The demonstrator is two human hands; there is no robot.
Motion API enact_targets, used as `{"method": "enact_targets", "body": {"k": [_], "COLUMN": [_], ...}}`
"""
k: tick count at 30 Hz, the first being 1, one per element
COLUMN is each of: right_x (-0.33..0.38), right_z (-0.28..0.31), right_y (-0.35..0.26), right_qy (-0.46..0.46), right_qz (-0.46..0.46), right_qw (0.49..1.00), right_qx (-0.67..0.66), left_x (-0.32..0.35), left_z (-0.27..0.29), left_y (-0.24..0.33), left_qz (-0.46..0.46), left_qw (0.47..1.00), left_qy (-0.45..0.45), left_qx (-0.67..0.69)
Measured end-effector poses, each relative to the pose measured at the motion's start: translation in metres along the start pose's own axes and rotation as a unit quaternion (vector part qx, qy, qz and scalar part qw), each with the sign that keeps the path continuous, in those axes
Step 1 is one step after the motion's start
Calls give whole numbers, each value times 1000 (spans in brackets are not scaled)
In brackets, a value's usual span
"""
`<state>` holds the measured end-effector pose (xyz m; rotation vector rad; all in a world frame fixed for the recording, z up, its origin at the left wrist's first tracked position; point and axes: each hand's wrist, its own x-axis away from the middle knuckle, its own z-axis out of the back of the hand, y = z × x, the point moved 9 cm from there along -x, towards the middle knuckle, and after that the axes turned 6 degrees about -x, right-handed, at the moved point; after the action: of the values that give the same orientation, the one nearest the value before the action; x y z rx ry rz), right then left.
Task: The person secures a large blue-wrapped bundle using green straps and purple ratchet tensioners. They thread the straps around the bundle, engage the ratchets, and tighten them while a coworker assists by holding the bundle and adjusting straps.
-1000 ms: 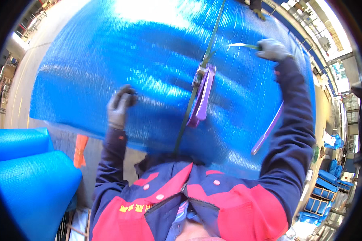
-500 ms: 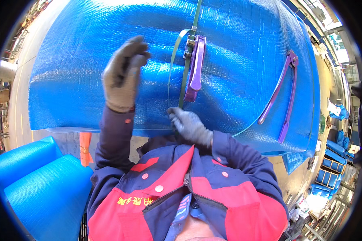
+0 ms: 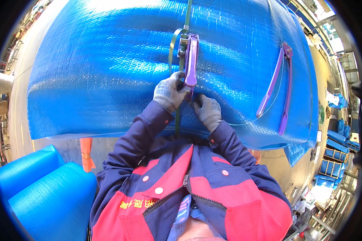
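Observation:
A purple strapping tensioner point(image 3: 192, 60) lies on a large bundle wrapped in blue woven sheet point(image 3: 108, 60), clamped on a green strap point(image 3: 188, 16) that runs from the far side toward me. A loose loop of the strap point(image 3: 171, 50) curls up left of the tool. My gloved left hand point(image 3: 169, 91) is closed around the lower end of the tensioner. Just right of it, my gloved right hand point(image 3: 208, 111) has its fingers curled in near the tool's lower tip; what they hold is hidden. A long-handled purple strapping sealer point(image 3: 286, 80) lies at the right, its two handles spread.
Blue rolls point(image 3: 54, 197) stand at the lower left, beside an orange wrapped piece point(image 3: 87, 154). A thin strap point(image 3: 249, 121) trails across the bundle's right part. Blue-wrapped goods on racks point(image 3: 332, 158) stand farther right, near metal bars point(image 3: 344, 201).
My left hand has come down and right from above the sheet onto the tensioner's lower end. My right hand has moved right and slightly up. The whole view has shifted a little.

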<state>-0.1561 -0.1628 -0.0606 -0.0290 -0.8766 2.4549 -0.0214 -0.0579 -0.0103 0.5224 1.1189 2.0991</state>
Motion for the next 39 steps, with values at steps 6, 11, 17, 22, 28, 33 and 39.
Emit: {"method": "enact_targets", "body": {"k": [6, 11, 17, 22, 28, 33, 39], "right_x": [-6, -15, 15, 76, -4, -43, -13], "right_z": [55, 160, 209, 359, 365, 365, 358], "right_y": [-29, -31, -56, 73, 275, 353, 340], "right_qy": [46, 115, 125, 506, 339, 292, 339], "right_qz": [29, 67, 308, 130, -299, -370, -286], "right_qw": [997, 991, 940, 830, 875, 866, 891], "right_qx": [54, 22, 77, -194, 172, 168, -98], "left_x": [2, 19, 1, -11, -32, -15, -11], "left_z": [9, 29, 65, 111, 149, 108, 24], "left_y": [12, 38, -8, -44, 38, 136, 169], "left_qz": [-12, -142, -87, 32, -118, -266, -282], "left_qw": [996, 969, 986, 981, 972, 955, 956], "left_qy": [28, 104, 132, 160, 165, 111, -17], "left_qx": [-78, -172, -47, 101, 118, 74, 80]}}
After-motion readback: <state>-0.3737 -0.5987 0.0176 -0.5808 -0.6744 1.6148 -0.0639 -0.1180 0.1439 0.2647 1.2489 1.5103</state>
